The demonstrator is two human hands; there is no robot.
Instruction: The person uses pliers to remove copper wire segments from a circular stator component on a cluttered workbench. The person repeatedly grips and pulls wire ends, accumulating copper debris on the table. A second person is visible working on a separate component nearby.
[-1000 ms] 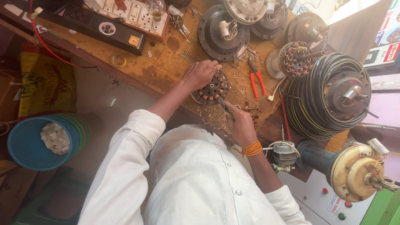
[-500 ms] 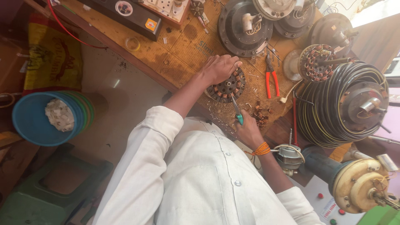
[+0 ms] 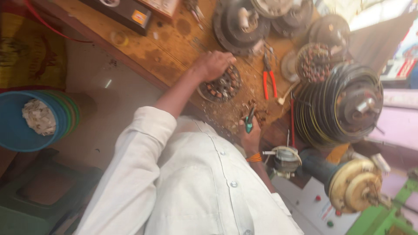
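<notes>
My left hand (image 3: 214,64) rests on top of a round fan stator (image 3: 221,85) with copper windings, which lies on the wooden workbench (image 3: 174,48). My right hand (image 3: 251,133) is nearer my body at the bench's front edge, closed on a small green-handled tool (image 3: 249,122) that points up toward the stator. It wears an orange wrist thread. Scraps of wire (image 3: 254,109) lie between the two hands. A white shirt covers my chest and left arm.
Red-handled pliers (image 3: 268,80) lie right of the stator. Motor housings (image 3: 239,21), another wound stator (image 3: 315,61) and a large ringed fan body (image 3: 344,104) crowd the bench. A winding machine (image 3: 352,182) stands at right. A blue tub (image 3: 30,119) sits on the floor at left.
My right hand has drawn back from the stator toward my body with the green-handled tool. My left hand stays on the stator. The view has shifted.
</notes>
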